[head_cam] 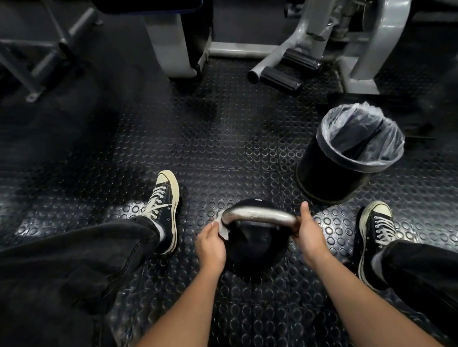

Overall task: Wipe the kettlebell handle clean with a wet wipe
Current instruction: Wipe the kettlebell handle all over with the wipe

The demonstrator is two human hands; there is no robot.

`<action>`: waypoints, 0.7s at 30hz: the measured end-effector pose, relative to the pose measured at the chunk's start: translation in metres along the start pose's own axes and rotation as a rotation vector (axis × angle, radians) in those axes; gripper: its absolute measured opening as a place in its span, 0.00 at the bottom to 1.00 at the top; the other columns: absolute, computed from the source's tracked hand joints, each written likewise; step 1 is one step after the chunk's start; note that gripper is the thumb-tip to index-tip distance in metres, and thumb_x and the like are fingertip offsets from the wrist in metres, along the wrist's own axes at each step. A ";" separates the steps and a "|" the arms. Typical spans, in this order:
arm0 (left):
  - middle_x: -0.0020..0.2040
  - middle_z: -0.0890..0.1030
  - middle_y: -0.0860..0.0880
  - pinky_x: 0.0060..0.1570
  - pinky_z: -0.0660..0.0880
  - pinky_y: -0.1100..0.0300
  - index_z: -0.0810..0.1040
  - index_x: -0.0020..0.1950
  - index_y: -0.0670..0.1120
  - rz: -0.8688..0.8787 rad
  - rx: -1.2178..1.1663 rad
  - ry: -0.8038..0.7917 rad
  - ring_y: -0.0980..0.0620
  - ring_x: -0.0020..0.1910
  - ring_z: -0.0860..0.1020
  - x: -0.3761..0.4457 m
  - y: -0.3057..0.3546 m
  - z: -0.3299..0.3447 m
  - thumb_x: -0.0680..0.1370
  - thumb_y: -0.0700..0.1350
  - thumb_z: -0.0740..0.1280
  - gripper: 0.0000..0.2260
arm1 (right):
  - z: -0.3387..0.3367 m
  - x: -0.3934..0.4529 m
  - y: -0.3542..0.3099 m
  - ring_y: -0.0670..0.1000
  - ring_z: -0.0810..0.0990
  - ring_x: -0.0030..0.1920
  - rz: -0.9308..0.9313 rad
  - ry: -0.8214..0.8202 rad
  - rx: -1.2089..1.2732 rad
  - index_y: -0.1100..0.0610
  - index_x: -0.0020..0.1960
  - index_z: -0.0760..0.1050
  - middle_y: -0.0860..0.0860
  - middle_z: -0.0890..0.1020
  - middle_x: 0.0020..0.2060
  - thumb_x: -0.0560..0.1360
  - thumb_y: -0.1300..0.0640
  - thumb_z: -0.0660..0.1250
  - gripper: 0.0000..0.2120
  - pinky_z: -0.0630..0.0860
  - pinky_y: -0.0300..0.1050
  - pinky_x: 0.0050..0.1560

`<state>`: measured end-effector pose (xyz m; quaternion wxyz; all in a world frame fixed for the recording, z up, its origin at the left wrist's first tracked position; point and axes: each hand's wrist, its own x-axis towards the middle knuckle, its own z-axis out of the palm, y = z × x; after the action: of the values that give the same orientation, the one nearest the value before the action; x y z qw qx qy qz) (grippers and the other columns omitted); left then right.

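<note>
A black kettlebell (254, 250) stands on the studded rubber floor between my feet. Its silver handle (260, 215) arches across the top. My left hand (211, 245) holds a white wet wipe (223, 229) wrapped around the handle's left end. My right hand (309, 234) grips the handle's right end, thumb pointing up. Much of the wipe is hidden under my left fingers.
A black bin (334, 175) lined with a clear bag stands to the right, beyond the kettlebell. Grey gym machine frames (369, 46) and a foot bar (279, 79) fill the back. My legs and sneakers (164, 209) flank the kettlebell on both sides.
</note>
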<state>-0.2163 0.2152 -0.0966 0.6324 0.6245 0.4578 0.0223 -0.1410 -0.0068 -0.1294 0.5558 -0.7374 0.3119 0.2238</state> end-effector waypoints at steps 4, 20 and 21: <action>0.44 0.81 0.50 0.56 0.71 0.54 0.81 0.42 0.47 -0.002 -0.019 0.024 0.48 0.49 0.78 -0.009 0.013 0.007 0.83 0.47 0.63 0.12 | 0.001 -0.003 -0.004 0.57 0.79 0.64 -0.023 0.017 -0.018 0.51 0.63 0.80 0.54 0.82 0.60 0.57 0.10 0.48 0.57 0.70 0.62 0.71; 0.64 0.80 0.42 0.65 0.69 0.54 0.81 0.66 0.41 0.024 -0.016 0.123 0.46 0.62 0.76 -0.032 0.003 0.017 0.85 0.45 0.61 0.15 | 0.003 -0.001 0.000 0.57 0.78 0.66 -0.019 0.006 0.044 0.53 0.67 0.78 0.54 0.82 0.63 0.57 0.10 0.51 0.59 0.69 0.61 0.73; 0.64 0.81 0.43 0.66 0.69 0.54 0.81 0.66 0.42 0.002 -0.033 0.121 0.45 0.63 0.76 -0.030 0.006 0.018 0.85 0.45 0.61 0.15 | 0.003 -0.002 0.000 0.57 0.78 0.66 -0.023 0.010 0.034 0.53 0.67 0.78 0.54 0.82 0.63 0.57 0.10 0.51 0.59 0.69 0.61 0.73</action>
<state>-0.2197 0.1846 -0.0791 0.6139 0.6118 0.4942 0.0680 -0.1420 -0.0035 -0.1289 0.5690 -0.7326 0.3101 0.2084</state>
